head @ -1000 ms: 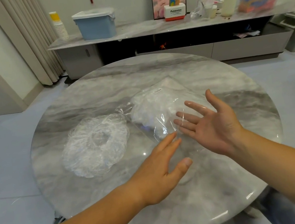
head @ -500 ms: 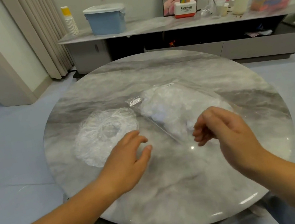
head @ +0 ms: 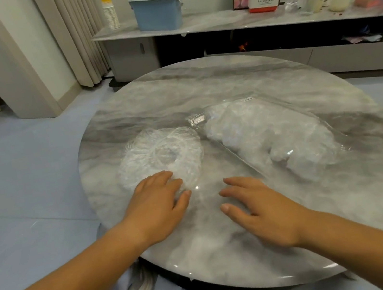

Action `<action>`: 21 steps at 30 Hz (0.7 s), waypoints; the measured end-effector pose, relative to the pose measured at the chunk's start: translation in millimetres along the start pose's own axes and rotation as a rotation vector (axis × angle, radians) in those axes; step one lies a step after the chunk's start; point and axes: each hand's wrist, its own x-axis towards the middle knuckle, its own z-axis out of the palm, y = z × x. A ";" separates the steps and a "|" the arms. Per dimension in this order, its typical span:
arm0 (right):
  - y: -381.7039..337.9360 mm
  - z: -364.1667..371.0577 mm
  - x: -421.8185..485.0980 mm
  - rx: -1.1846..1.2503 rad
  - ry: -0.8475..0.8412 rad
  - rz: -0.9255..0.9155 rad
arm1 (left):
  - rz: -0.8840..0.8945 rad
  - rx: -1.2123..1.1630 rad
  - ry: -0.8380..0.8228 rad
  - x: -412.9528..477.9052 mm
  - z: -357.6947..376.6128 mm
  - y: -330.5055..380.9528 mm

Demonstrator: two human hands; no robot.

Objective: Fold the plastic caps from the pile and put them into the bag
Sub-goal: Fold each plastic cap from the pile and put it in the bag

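A pile of clear plastic caps [head: 161, 155] lies ring-shaped on the left half of the round marble table [head: 237, 79]. To its right lies a clear plastic bag [head: 267, 132] stuffed with folded white caps, its mouth towards the table's right edge. My left hand [head: 157, 203] lies palm down with its fingertips on the near edge of the pile. My right hand [head: 253, 202] is palm down just over the bare table, fingers spread and pointing left, a little short of the bag's near edge. It holds nothing.
Behind the table runs a low sideboard [head: 215, 20] with a blue lidded bin [head: 157, 8], stacked paper cups [head: 109, 10], a white and red box [head: 264, 1] and other clutter. Curtains [head: 75, 32] hang at the back left. A shoe [head: 139, 286] shows under the table's near edge.
My left hand has moved left onto the near edge of the cap pile. My right hand has come off the bag, opened and dropped towards the table. The view has shifted left.
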 end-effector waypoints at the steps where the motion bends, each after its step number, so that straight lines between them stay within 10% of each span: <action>1: 2.8 -0.9 0.8 -0.022 0.015 0.003 | 0.015 -0.016 -0.031 -0.9 -0.9 0.6; 21: 27.3 -12.2 -1.0 0.042 0.124 -0.051 | 0.056 -0.119 0.103 -1.0 -22.3 6.5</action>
